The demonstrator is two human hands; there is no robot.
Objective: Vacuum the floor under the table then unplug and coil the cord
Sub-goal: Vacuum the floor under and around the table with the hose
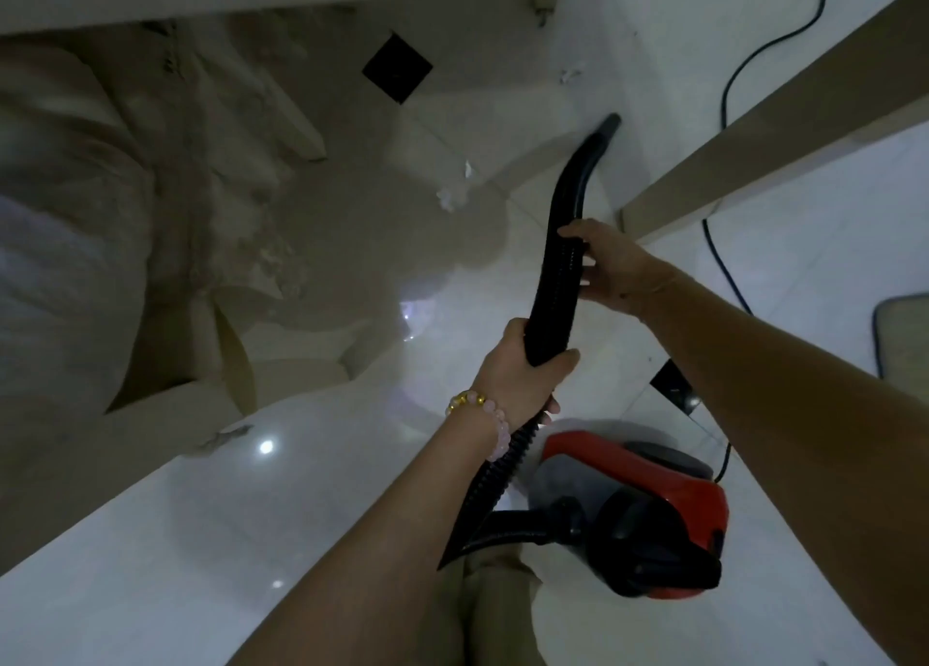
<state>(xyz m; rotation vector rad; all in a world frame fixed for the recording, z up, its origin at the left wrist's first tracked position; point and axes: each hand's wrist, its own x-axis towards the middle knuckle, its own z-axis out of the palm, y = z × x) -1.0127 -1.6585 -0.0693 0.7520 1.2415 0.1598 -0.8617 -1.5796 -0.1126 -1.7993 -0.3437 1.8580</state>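
Observation:
A black curved vacuum wand (570, 197) points away from me, its tip (609, 125) low over the white tiled floor (352, 489) beside a wooden table leg (754, 127). My left hand (523, 371), with a bead bracelet on the wrist, grips the wand's lower end where the ribbed hose (490, 479) begins. My right hand (611, 263) holds the wand higher up, fingers wrapped over its ribbed section. The red and black vacuum body (648, 509) sits on the floor near my feet. A dark cord (729, 92) trails across the floor behind the table leg.
Pale fabric and bags (100, 213) are heaped on the left under the table's shadow. Small white scraps (452, 197) lie on the tiles ahead. Black square tile insets (397, 68) mark the floor. A mat's corner (905, 333) shows at the right edge.

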